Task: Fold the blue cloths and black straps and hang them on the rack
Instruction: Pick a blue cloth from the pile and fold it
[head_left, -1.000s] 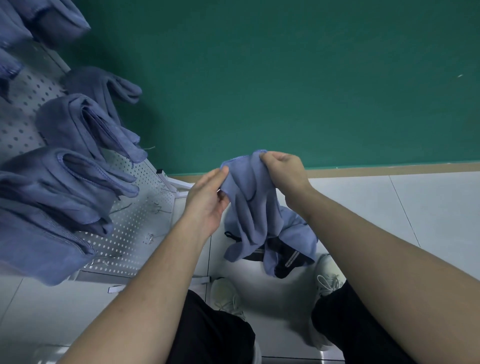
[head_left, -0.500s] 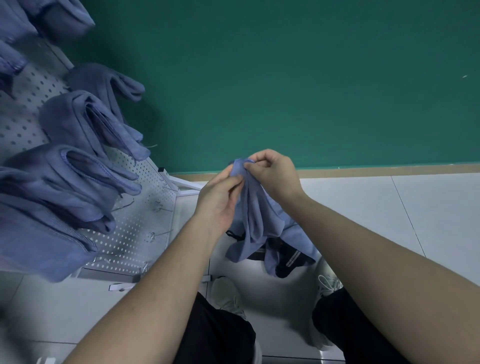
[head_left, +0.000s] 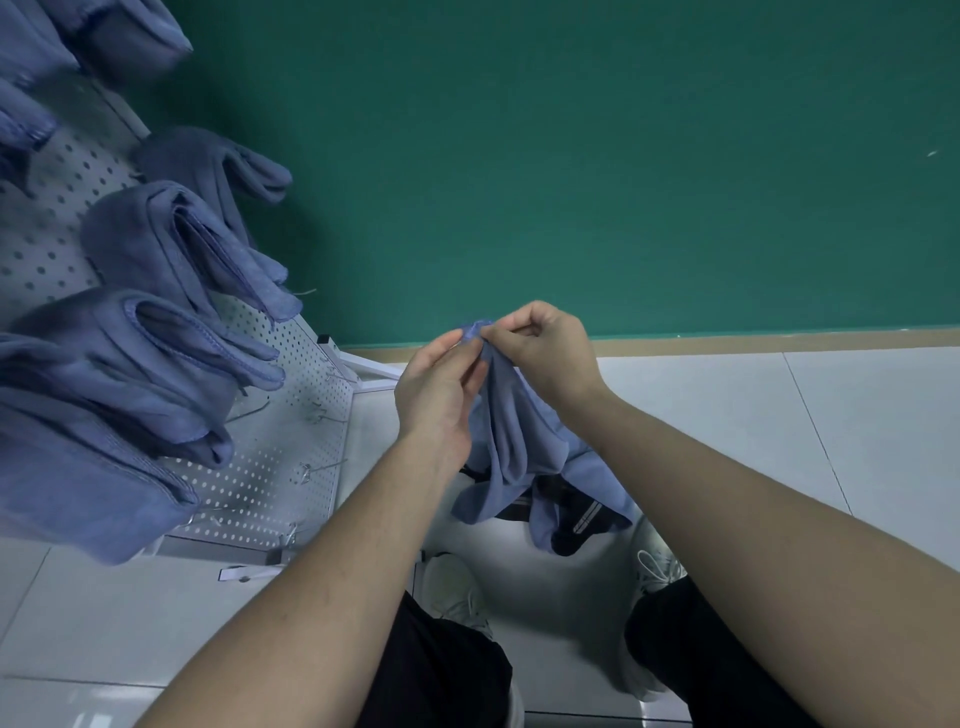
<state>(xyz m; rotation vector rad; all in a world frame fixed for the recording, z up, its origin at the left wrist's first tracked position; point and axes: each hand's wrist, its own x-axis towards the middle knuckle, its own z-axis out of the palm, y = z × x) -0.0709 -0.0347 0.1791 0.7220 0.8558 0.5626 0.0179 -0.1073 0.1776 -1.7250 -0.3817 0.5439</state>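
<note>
A blue cloth (head_left: 511, 441) hangs bunched in front of me, its top edge pinched between both hands. My left hand (head_left: 439, 395) and my right hand (head_left: 545, 348) meet at the cloth's upper corner, fingertips close together. Below the hanging cloth, more blue cloth (head_left: 597, 478) and a black strap (head_left: 576, 525) with a pale stripe lie in a pile on the floor. At the left stands the white perforated rack (head_left: 280, 452), with several folded blue cloths (head_left: 156, 364) draped on its hooks.
A green wall (head_left: 571, 156) rises behind the hands, with a tan skirting strip along its base. White floor tiles (head_left: 779, 426) spread to the right. My white shoes (head_left: 457, 587) and black trousers show at the bottom. Bare wire hooks (head_left: 317, 467) stick out of the rack's lower part.
The two hands have come together, gathering the cloth's top edge from a spread hold into one pinched point. The cloth now hangs narrower and more bunched.
</note>
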